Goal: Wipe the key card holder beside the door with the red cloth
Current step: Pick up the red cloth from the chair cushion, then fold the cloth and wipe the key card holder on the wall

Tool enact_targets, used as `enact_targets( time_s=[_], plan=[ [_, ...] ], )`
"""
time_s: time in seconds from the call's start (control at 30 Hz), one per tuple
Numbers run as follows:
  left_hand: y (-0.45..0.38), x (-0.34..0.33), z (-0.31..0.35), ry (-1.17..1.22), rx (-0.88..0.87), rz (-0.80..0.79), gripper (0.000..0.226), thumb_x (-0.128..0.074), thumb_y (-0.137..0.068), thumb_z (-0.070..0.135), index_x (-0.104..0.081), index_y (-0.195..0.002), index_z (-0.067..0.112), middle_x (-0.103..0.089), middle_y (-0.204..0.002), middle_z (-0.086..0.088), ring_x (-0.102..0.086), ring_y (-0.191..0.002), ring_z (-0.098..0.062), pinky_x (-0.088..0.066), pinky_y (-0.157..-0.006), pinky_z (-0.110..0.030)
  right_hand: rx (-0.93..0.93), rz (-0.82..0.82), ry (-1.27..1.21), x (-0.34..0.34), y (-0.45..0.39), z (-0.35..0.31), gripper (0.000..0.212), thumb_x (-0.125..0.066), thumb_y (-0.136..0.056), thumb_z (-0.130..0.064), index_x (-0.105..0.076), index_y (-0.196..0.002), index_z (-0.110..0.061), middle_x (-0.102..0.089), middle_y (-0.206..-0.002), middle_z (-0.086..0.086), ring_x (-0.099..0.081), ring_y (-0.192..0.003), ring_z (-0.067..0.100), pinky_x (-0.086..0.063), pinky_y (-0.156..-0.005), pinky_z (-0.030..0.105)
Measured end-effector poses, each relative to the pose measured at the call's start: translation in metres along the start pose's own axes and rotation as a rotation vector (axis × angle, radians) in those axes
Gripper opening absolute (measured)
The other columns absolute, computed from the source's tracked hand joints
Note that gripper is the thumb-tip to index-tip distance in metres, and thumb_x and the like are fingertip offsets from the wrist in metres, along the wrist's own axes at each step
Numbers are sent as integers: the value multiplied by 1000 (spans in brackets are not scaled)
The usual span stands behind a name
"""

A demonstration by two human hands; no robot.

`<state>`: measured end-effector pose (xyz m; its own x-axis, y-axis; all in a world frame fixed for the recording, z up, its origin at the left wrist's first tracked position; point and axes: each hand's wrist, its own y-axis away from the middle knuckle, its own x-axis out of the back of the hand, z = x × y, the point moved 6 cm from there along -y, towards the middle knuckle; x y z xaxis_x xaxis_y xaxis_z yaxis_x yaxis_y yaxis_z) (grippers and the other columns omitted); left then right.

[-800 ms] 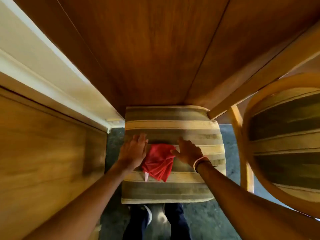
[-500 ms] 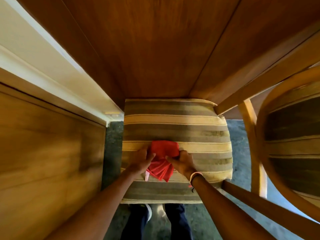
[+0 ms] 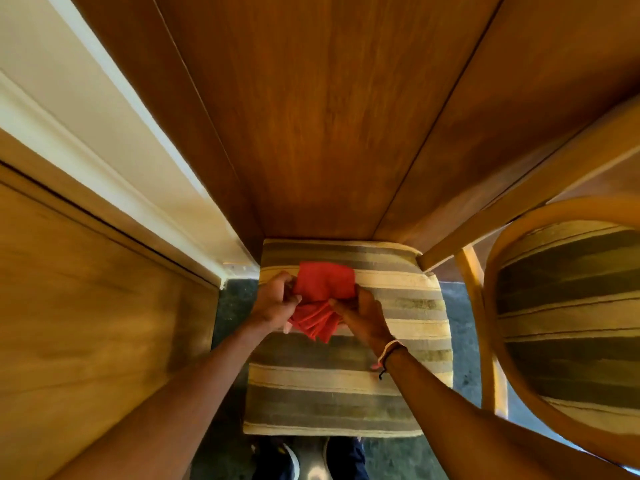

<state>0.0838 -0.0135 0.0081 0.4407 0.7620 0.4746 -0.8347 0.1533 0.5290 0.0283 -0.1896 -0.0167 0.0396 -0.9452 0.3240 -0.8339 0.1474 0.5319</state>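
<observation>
A: Start at the fingers. What are they doing?

B: Both sets are pinched closed on the folded red cloth (image 3: 323, 299). The left hand (image 3: 275, 303) grips its left edge with thumb and fingers curled in. The right hand (image 3: 363, 315) holds the right edge, thumb on top. The folded layers fan out and hang below and between the two hands.

A: And under that?

B: The cloth sits over the far part of a cushioned stool seat in grey and cream stripes (image 3: 346, 375). I cannot tell whether its upper edge touches the fabric or is just clear of it. A thin pale and dark wristband (image 3: 389, 351) circles the right wrist. Beyond the stool stands a dark brown wooden panel wall (image 3: 329, 116), with a lighter wooden door (image 3: 86, 323) at the left and a striped round-backed wooden chair (image 3: 561, 306) at the right.

A: The key card holder?

B: Not in view. That is the task's target, and the head is pointed down, away from any wall fitting.

A: What could go wrong?

B: I'd judge the loose hanging folds the weak point. If one hand lets go to reach, the bundle may fall open and leave a floppy sheet, poor for wiping.

A: Against the earlier frames?

B: Half a second ago the hands and cloth lay lower on the seat, nearer the person. Now they are further up it, and the cloth's top shows as a flatter, squarer panel.
</observation>
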Motion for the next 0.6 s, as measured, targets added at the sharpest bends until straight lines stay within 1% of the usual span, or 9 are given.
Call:
enact_targets(
  time_s=[0.03,0.13,0.17,0.27,0.3,0.37,0.43,0.5,0.6],
  plan=[
    [2,12,16,-13,-42,29,28,-61,-92,10,-53,-119,10,-60,-120,-9,-58,-118,-29,-49,-84,-23,44,9,-18,4,1,-19,52,-71,-96,-21,-55,-143,-4,-69,-132,16,-67,-120,31,-53,-92,29],
    [11,54,66,-122,-173,137,29,-59,-94,13,-52,-122,11,-60,-126,-12,-58,-118,-27,-47,-92,-32,156,60,-91,21,7,-75,49,-72,-94,-30,-59,-137,-11,-72,-120,4,-71,-110,23,-60,-90,31],
    [19,72,84,-140,-219,177,28,-58,-94,13,-52,-122,12,-59,-126,-11,-58,-115,-24,-48,-91,-30,190,69,-114,28,10,-97,46,-71,-95,-35,-61,-135,-14,-73,-117,1,-73,-107,22,-62,-87,30],
    [46,122,139,-127,-398,263,22,-55,-96,16,-52,-117,13,-57,-117,-10,-58,-92,-8,-49,-68,-16,267,47,-203,48,18,-165,43,-64,-98,-43,-64,-131,-15,-76,-108,1,-76,-96,15,-67,-80,34],
    [56,137,154,-124,-438,290,21,-56,-95,14,-53,-116,12,-57,-114,-10,-58,-90,-9,-46,-63,-15,297,39,-219,54,23,-186,38,-61,-100,-42,-66,-127,-15,-75,-102,0,-76,-88,11,-67,-74,31],
    [76,171,187,-116,-512,363,21,-58,-92,6,-55,-113,9,-57,-108,-11,-59,-95,-20,-42,-68,-19,385,40,-218,69,35,-235,26,-54,-105,-36,-66,-119,-18,-71,-92,-1,-74,-78,10,-64,-66,25],
    [101,203,219,-97,-579,434,22,-59,-91,3,-55,-113,7,-56,-107,-10,-56,-99,-19,-38,-73,-17,485,47,-208,81,56,-286,23,-48,-107,-31,-66,-116,-20,-71,-94,2,-72,-78,14,-61,-63,22],
    [128,233,248,-73,-642,489,23,-56,-94,5,-55,-116,8,-54,-111,-8,-54,-104,-16,-39,-77,-13,581,52,-195,89,82,-335,25,-45,-102,-36,-66,-108,-24,-70,-93,1,-70,-77,14,-58,-63,21],
    [163,270,282,-10,-699,565,28,-52,-97,7,-52,-124,9,-53,-121,-11,-54,-113,-19,-48,-90,-25,701,43,-175,97,111,-396,24,-42,-95,-37,-63,-97,-28,-66,-87,-1,-67,-77,15,-55,-67,23]
  ],
)
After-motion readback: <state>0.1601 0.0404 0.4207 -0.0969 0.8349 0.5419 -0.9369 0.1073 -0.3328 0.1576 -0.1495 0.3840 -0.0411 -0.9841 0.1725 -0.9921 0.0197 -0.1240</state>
